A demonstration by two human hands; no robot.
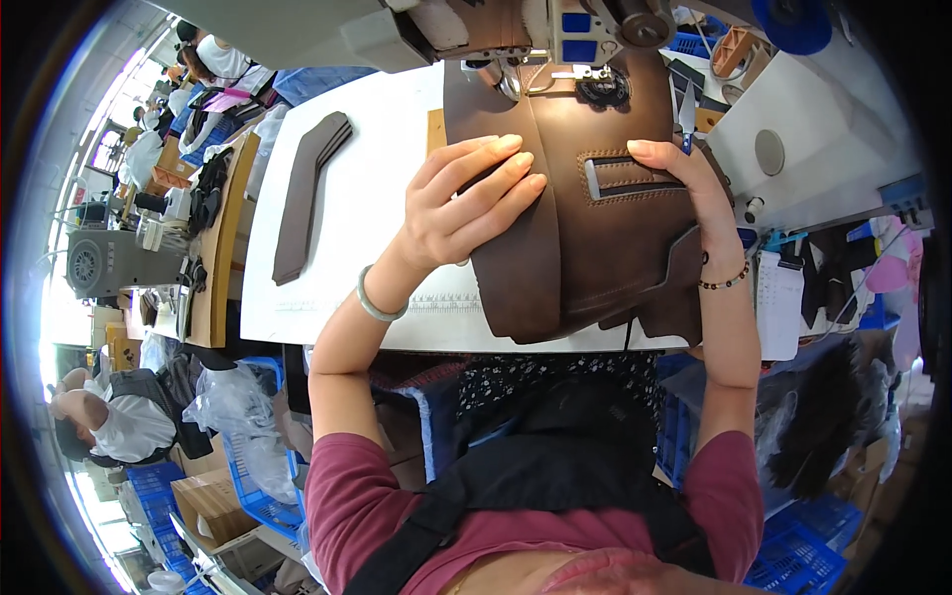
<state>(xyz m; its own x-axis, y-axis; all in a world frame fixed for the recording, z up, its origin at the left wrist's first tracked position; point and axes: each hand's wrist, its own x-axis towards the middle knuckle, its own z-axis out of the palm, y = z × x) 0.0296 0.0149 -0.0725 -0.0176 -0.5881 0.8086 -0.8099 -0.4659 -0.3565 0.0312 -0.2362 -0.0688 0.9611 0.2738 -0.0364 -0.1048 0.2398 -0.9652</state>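
A brown leather piece (565, 248), seemingly a bag part with several layers, lies under the head of a sewing machine (595, 50). On its upper left part rests my left hand (471, 193), fingers stretched out with gaps between them, its thumb mostly hidden. My right hand (694, 178) is closed around the right side, thumb on top beside a stitched rectangular slot (630, 178) and the other fingers hidden behind the leather. A round black machine part (603, 89) sits close to the lit area of the leather, above my hands.
A stack of brown bent strips (312, 198) lies left on the white tabletop (387, 129), which has a ruler scale (436, 302) near its front edge. Scissors (686, 114) stand at the right, above a paper sheet (778, 302). Blue crates (263, 476) and other people are further left.
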